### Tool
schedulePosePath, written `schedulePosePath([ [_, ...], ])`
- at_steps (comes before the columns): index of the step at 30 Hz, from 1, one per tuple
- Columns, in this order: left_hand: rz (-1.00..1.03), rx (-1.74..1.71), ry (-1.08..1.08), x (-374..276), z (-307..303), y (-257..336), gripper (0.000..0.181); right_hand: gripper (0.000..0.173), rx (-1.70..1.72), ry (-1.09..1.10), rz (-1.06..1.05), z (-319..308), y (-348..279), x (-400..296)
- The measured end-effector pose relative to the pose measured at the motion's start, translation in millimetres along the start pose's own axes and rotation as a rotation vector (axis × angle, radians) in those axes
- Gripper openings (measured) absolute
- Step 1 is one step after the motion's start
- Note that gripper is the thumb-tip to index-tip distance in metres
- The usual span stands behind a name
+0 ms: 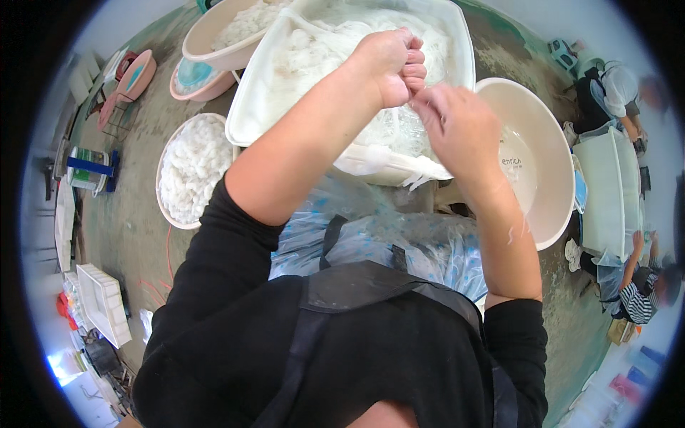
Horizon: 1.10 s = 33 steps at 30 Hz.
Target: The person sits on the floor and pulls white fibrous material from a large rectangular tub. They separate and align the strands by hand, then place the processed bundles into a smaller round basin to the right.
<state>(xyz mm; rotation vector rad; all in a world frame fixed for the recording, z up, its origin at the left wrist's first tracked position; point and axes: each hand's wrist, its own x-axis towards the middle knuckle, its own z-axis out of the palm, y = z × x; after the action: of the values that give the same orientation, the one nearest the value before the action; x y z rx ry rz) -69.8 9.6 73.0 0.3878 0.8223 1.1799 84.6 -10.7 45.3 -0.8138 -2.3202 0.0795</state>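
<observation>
A large white plastic tub [251, 107] stands before me, with stringy, wet white fibre [321, 48] and water in it. Above the tub my left hand [393, 67] is curled into a fist; whether something is inside the fist is hidden. The fingertips of my right hand [455, 125], slightly blurred, are at the lower edge of that fist. A thin whitish strand seems to lie between the hands, too small to tell clearly. Along the tub's near rim a band of white fibre [374, 158] hangs over. Bits of white strand cling to my right forearm.
A beige basin [554, 160] stands right of the tub. On the left are a basin of white fluffy clumps [192, 168], a pink basin [200, 95] and another beige basin [200, 45]. Two other people [621, 88] work at a white tub [602, 192] at the far right.
</observation>
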Motion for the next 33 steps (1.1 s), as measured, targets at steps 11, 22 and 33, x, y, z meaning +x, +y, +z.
schedulePosePath([
  [11, 0.891, 1.5, -0.583, -15, 25, 7, 0.032, 0.023, 0.442, -0.047, 0.512, -27, 57, -21],
  [22, 0.684, 1.403, -0.024, 2, -9, -56, 0.03, 0.019, 0.043, 0.323, 0.217, -36, 45, -7],
  [33, -0.053, 0.294, -0.498, -3, 19, -75, 0.039, 0.029, 1.756, 0.377, 0.531, -49, 49, -13],
])
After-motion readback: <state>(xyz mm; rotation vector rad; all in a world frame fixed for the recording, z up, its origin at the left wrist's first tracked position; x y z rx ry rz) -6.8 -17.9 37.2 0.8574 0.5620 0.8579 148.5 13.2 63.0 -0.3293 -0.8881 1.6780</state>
